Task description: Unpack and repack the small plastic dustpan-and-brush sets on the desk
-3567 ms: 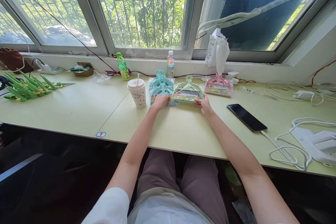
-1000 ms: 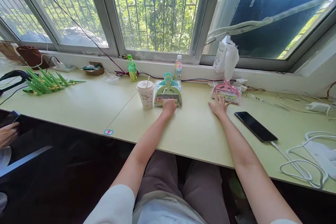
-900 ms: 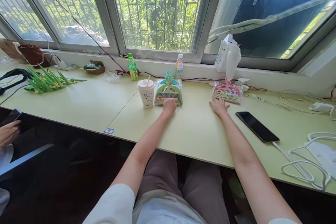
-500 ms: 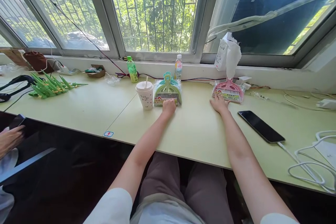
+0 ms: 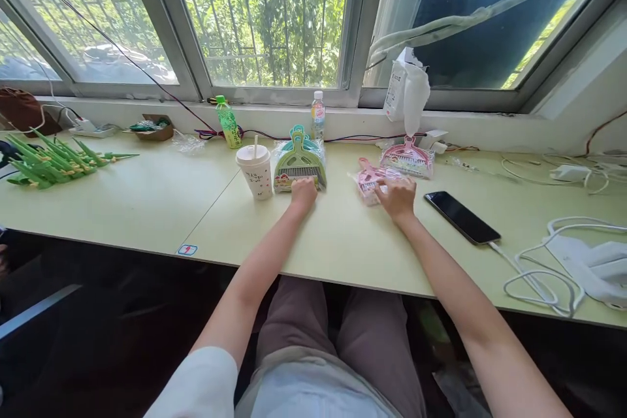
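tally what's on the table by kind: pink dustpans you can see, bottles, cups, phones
pink dustpans in view: 2
bottles: 2
cup: 1
phone: 1
total: 6

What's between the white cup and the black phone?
From cup to phone, the head view shows the green dustpan set with the left hand at its front edge, then a pink dustpan set in the right hand.

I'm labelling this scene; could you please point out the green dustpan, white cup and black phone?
Green dustpan (image 5: 299, 161): head view, middle of pan.
White cup (image 5: 255, 176): head view, printed side.
Black phone (image 5: 462, 217): head view, screen middle.
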The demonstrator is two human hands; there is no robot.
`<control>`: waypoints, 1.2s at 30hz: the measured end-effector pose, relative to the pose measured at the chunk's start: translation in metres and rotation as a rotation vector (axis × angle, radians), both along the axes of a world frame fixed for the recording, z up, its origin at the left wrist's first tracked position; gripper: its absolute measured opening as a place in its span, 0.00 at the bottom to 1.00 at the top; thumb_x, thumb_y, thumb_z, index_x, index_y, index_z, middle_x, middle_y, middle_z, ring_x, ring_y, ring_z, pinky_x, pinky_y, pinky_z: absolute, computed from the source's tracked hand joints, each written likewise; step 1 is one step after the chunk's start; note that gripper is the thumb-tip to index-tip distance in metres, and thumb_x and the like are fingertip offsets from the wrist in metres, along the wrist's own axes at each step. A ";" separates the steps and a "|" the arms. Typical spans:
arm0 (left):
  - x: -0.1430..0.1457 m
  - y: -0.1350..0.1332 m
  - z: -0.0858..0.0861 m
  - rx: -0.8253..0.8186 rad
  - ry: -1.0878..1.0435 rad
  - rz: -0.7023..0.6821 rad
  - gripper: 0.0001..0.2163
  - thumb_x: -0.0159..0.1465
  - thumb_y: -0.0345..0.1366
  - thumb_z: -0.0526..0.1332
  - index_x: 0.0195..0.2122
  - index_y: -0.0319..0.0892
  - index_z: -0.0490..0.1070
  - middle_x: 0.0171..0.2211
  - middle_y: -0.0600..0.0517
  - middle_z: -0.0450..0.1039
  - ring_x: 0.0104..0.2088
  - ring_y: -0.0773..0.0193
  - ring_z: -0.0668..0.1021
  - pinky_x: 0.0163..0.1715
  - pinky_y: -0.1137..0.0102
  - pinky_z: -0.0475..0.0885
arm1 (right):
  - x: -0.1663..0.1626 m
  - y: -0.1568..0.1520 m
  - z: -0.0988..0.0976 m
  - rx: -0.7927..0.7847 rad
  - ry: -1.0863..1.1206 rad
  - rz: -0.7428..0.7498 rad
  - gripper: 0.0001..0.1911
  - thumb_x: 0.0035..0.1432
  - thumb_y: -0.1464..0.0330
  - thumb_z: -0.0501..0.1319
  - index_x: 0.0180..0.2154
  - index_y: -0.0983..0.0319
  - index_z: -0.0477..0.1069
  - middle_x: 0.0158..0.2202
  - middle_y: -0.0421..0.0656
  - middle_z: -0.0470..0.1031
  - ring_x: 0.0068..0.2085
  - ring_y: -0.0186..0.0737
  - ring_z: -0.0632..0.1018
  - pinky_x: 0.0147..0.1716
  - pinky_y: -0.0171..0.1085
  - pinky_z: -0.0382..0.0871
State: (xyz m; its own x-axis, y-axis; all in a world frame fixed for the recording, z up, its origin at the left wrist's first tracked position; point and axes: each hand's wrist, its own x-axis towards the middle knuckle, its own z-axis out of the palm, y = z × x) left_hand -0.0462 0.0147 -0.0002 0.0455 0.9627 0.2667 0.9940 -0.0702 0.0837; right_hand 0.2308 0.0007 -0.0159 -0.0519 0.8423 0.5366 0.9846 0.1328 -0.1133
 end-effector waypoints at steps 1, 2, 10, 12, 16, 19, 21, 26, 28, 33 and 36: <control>0.000 0.000 0.000 -0.001 0.005 0.002 0.15 0.65 0.25 0.48 0.42 0.38 0.74 0.37 0.41 0.78 0.40 0.55 0.78 0.41 0.66 0.65 | -0.002 0.001 0.000 0.016 0.039 -0.032 0.23 0.64 0.58 0.49 0.52 0.62 0.72 0.49 0.52 0.76 0.54 0.53 0.71 0.62 0.60 0.43; 0.000 0.000 0.000 -0.001 0.008 0.001 0.14 0.65 0.26 0.48 0.42 0.38 0.74 0.37 0.41 0.77 0.40 0.55 0.78 0.41 0.65 0.65 | -0.002 0.003 -0.001 -0.005 0.079 -0.062 0.24 0.63 0.58 0.50 0.56 0.61 0.69 0.55 0.52 0.72 0.58 0.54 0.67 0.62 0.61 0.44; 0.006 -0.008 0.006 0.050 -0.080 -0.019 0.14 0.69 0.29 0.46 0.44 0.37 0.72 0.37 0.40 0.77 0.40 0.54 0.79 0.40 0.66 0.66 | 0.029 0.019 -0.010 -0.274 0.321 -0.127 0.27 0.62 0.57 0.54 0.59 0.61 0.64 0.59 0.53 0.68 0.60 0.55 0.66 0.56 0.52 0.62; 0.009 -0.011 0.008 0.074 -0.113 -0.035 0.14 0.69 0.31 0.47 0.43 0.38 0.72 0.38 0.41 0.77 0.40 0.55 0.79 0.39 0.67 0.66 | 0.034 0.020 -0.009 -0.279 0.347 -0.153 0.27 0.60 0.59 0.56 0.58 0.64 0.66 0.55 0.54 0.71 0.57 0.54 0.69 0.55 0.47 0.63; 0.012 -0.016 0.011 0.090 -0.207 -0.070 0.14 0.68 0.32 0.48 0.40 0.42 0.74 0.39 0.45 0.78 0.40 0.57 0.79 0.38 0.69 0.66 | 0.038 0.020 -0.003 -0.376 0.327 -0.147 0.21 0.60 0.58 0.57 0.49 0.63 0.73 0.48 0.52 0.76 0.50 0.51 0.75 0.47 0.42 0.67; 0.013 -0.017 0.012 0.064 -0.276 -0.098 0.15 0.67 0.33 0.48 0.35 0.43 0.76 0.38 0.46 0.78 0.39 0.57 0.78 0.38 0.69 0.66 | 0.036 0.017 0.001 -0.451 0.314 -0.163 0.18 0.60 0.56 0.56 0.44 0.61 0.75 0.44 0.50 0.78 0.46 0.51 0.77 0.41 0.42 0.67; 0.012 -0.018 0.012 0.070 -0.334 -0.102 0.15 0.66 0.32 0.49 0.32 0.43 0.76 0.36 0.47 0.78 0.38 0.58 0.78 0.38 0.69 0.66 | 0.035 0.016 0.002 -0.451 0.293 -0.184 0.18 0.61 0.56 0.55 0.43 0.60 0.74 0.43 0.50 0.78 0.46 0.52 0.77 0.41 0.42 0.67; 0.010 -0.014 0.011 0.107 -0.556 -0.204 0.14 0.61 0.28 0.49 0.23 0.43 0.70 0.26 0.51 0.75 0.31 0.61 0.76 0.39 0.68 0.68 | 0.034 0.019 0.002 -0.384 0.534 -0.158 0.14 0.62 0.61 0.52 0.42 0.61 0.72 0.36 0.51 0.78 0.35 0.48 0.77 0.34 0.41 0.68; 0.011 -0.011 0.009 0.078 -0.714 -0.300 0.13 0.61 0.28 0.49 0.22 0.42 0.68 0.23 0.52 0.72 0.26 0.65 0.75 0.37 0.70 0.70 | 0.032 0.019 0.002 -0.311 0.678 -0.138 0.14 0.62 0.62 0.51 0.43 0.61 0.70 0.33 0.49 0.76 0.30 0.45 0.75 0.31 0.40 0.68; 0.017 -0.003 0.000 -0.194 -1.097 -0.520 0.13 0.66 0.38 0.51 0.29 0.39 0.69 0.23 0.53 0.73 0.22 0.69 0.74 0.26 0.75 0.70 | 0.017 0.013 0.003 -0.154 0.978 0.008 0.17 0.61 0.54 0.54 0.44 0.59 0.66 0.27 0.40 0.71 0.21 0.37 0.68 0.22 0.37 0.65; 0.019 -0.001 -0.001 -0.295 -1.215 -0.528 0.23 0.68 0.51 0.47 0.27 0.39 0.67 0.22 0.51 0.71 0.23 0.70 0.75 0.26 0.75 0.71 | 0.004 0.009 0.003 -0.106 1.116 0.129 0.20 0.58 0.49 0.55 0.43 0.57 0.64 0.25 0.36 0.67 0.18 0.32 0.64 0.15 0.32 0.59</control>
